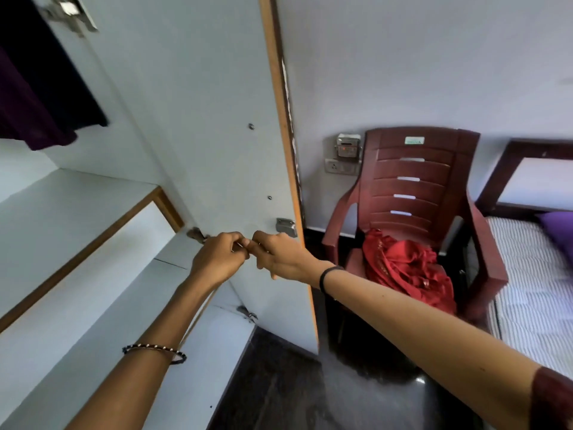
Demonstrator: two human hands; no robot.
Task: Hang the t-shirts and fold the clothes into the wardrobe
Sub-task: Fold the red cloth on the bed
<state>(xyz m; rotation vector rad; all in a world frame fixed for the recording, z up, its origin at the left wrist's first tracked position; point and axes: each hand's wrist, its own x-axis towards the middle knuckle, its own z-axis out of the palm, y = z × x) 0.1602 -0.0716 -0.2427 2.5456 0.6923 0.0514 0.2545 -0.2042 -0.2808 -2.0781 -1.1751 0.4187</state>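
Bedroom, white wall (403, 57), dark glossy floor (294, 383). Wardrobe (28, 169) on the left, open; its door (217, 119) swings out toward the middle of frame, white inner face, wood-coloured edge. Metal latch (286, 226) sits low on the door near that edge, a hinge (69, 10) at top left.

Inside: white shelf (77, 206) with wood trim, more white panels below it. Dark garments (37, 97), black and deep purple, hang in the upper left compartment, with their hems above the shelf and not touching it.

Both arms reach forward. Left hand (217, 259) and right hand (279, 256) meet in front of the lower door, just beside the latch. Fingers on both are curled, fingertips touching each other. Possibly pinching something small between them; can't tell what, or whether anything is there at all. Beaded bracelet (155, 352) on the left forearm, black band (330, 276) on the right wrist.

Red clothes (406, 268): crumpled heap on the seat of a maroon plastic chair (412, 181), right of the door, well apart from the hands. Chair backs onto the wall, with a wall socket (339, 166) just beside its backrest.

Far right: bed with striped mattress (533, 290), dark headboard (539, 181), purple pillow (558, 231) at the frame edge.
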